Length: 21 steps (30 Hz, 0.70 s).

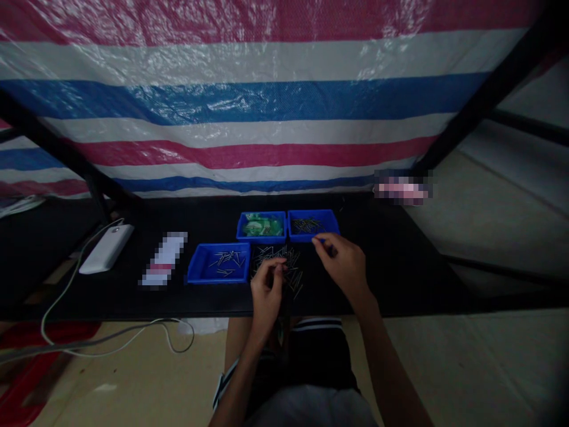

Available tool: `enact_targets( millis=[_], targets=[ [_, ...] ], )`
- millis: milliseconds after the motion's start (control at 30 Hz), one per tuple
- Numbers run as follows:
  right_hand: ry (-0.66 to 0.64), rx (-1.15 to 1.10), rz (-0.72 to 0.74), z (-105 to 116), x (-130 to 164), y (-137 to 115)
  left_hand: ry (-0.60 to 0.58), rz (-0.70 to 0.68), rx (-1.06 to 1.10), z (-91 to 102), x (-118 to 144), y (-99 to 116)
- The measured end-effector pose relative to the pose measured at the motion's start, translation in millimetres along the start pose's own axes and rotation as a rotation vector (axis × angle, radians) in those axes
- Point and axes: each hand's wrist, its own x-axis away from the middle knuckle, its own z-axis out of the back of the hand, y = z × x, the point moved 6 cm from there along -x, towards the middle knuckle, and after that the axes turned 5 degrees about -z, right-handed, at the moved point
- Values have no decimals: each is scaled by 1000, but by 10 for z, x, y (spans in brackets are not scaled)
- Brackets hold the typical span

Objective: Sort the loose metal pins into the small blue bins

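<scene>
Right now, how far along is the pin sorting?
Some done: the left tray and the right tray each hold a few pins. In hand: the left hand picks at the loose pile; the right hand is at the right tray's edge. Left: most of that pile.

Left hand [267, 289] and right hand [342, 261] pick among loose pins [280, 264].

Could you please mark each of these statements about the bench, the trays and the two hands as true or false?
1. Three blue trays sit on the black table. True.
2. The right hand is at the front edge of the far right tray. True.
3. The left hand rests inside the near left tray. False: it is over the loose metal pins beside it.
4. The white power bank lies right of the trays. False: left.
</scene>
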Motion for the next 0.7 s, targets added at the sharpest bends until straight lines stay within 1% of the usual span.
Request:
enact_targets(
  millis=[100, 200, 300, 400, 500, 700],
  targets=[
    [-293, -139, 81, -164, 465, 13, -22, -5, -1, -7, -1, 14],
    [-423, -163, 84, -262, 819, 63, -29, -2, 2, -4, 3, 12],
    [-459, -151, 76, -323, 939, 91, -37, 2, -2, -6, 5, 3],
    [-452, -113, 84, -364, 901, 90, -42, -2, 4, -12, 2, 5],
    [-480, -81, 104, -405, 856, 79, -37, 1, 2, -12, 1, 10],
    [-499, -118, 85, -404, 868, 85, -29, -3, -1, -14, 5, -16]
  ],
)
